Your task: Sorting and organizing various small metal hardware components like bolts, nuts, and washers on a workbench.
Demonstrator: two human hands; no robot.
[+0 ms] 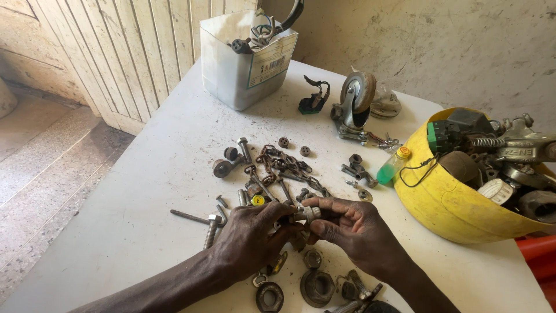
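Both hands meet just below the middle of the frame on a small threaded metal fitting [311, 214], looks like a bolt with a nut on it. The left hand [249, 240] is closed around one end, the right hand [353, 229] pinches the other end with fingertips, so I'd say it's mid-twist, threading or unthreading. The next bit probably needs a firm hold on one side while the other turns.

Around them on the white table [145, 191]: loose bolts [211, 229], a rusty chain [284, 165] above the hands, washers [317, 287] at the bottom edge. Further out there's a caster wheel [354, 101] at upper middle, a cut plastic jug [246, 61] at the top, and a yellow hard hat [452, 197] full of scrap on the right.
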